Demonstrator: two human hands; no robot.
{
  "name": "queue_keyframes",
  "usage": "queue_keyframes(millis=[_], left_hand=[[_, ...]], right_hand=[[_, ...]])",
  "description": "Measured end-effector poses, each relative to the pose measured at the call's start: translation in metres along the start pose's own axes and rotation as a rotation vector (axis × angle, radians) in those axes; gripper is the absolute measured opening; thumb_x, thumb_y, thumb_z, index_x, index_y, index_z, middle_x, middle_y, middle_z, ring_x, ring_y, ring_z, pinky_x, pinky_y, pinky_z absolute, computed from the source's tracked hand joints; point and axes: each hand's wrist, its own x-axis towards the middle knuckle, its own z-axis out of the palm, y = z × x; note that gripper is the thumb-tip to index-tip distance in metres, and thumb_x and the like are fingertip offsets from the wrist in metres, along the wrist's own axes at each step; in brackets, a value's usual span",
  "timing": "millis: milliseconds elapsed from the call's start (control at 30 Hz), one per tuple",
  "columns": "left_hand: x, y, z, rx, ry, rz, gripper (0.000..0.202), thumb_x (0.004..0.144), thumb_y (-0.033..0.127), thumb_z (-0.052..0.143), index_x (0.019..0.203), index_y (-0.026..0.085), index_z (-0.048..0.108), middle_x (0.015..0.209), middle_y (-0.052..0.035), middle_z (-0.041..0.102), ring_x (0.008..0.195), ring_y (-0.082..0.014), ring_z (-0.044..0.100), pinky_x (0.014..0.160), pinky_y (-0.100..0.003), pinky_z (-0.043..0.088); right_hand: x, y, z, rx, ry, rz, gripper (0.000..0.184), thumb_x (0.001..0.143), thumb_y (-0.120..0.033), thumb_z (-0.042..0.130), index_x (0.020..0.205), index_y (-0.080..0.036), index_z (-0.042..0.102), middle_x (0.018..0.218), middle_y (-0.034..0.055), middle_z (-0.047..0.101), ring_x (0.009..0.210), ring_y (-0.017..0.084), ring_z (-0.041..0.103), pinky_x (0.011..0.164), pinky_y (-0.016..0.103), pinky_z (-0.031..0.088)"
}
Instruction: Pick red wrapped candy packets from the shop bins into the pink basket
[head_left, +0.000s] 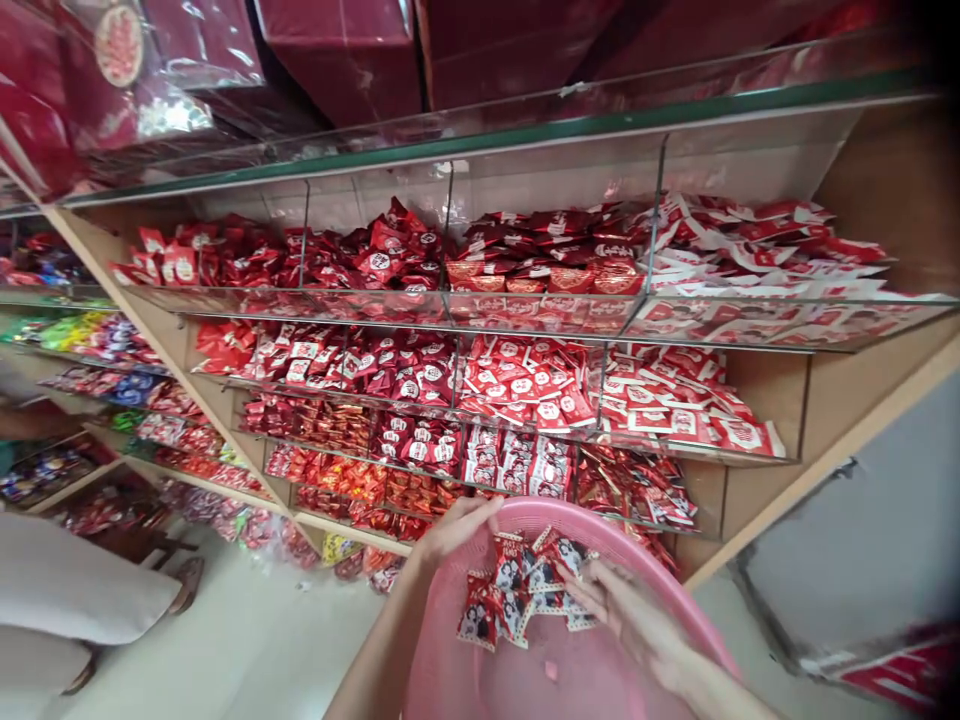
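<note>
Candy packets [510, 575] in red, black and white wrappers lie in a loose cluster inside a pink plastic basin [517, 690], toward its far wall. The right hand [630, 610] reaches over the basin, fingertips touching the packets at the cluster's right side; I cannot tell whether it pinches one. The left hand [454, 535] is at the basin's far left rim, fingers laid over the edge; how firmly they grasp it cannot be made out. Just beyond stands a wooden display shelf [862, 415], its glass-fronted tiers split by clear dividers and heaped with red candy bags [525, 380]. Dark red boxes [337, 50] sit on top. At far left, a person in pale trousers [82, 580] stands on the light floor [262, 650].
</note>
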Motion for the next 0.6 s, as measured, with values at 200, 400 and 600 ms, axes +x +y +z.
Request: queue_keyframes(millis=[200, 400, 600], left_hand=[[-0.006, 0.003, 0.004, 0.05, 0.022, 0.034, 0.058, 0.071, 0.07, 0.045, 0.068, 0.015, 0.061, 0.06, -0.0006, 0.057, 0.055, -0.0107, 0.05, 0.056, -0.024, 0.037], [-0.003, 0.005, 0.014, 0.099, -0.026, 0.055, 0.057, 0.072, 0.069, 0.044, 0.065, 0.015, 0.062, 0.063, 0.0, 0.057, 0.062, -0.0114, 0.05, 0.064, -0.025, 0.037], [0.006, -0.001, 0.028, 0.124, -0.095, 0.131, 0.057, 0.074, 0.067, 0.042, 0.066, 0.015, 0.064, 0.071, -0.0011, 0.062, 0.072, -0.0135, 0.053, 0.076, -0.026, 0.038]], right_hand=[[0.006, 0.032, 0.015, 0.099, 0.11, -0.045, 0.031, 0.05, -0.026, 0.083, 0.056, -0.019, 0.053, 0.064, -0.0059, 0.063, 0.075, 0.01, 0.067, 0.081, 0.019, 0.055], [-0.001, 0.045, 0.023, 0.142, 0.133, 0.061, 0.018, 0.063, -0.02, 0.076, 0.064, -0.018, 0.058, 0.077, 0.0013, 0.071, 0.092, 0.017, 0.067, 0.082, 0.02, 0.055], [-0.016, 0.045, 0.014, 0.13, 0.267, 0.168, 0.005, 0.078, -0.016, 0.062, 0.073, -0.015, 0.061, 0.078, 0.0079, 0.072, 0.079, 0.015, 0.069, 0.072, 0.02, 0.057]])
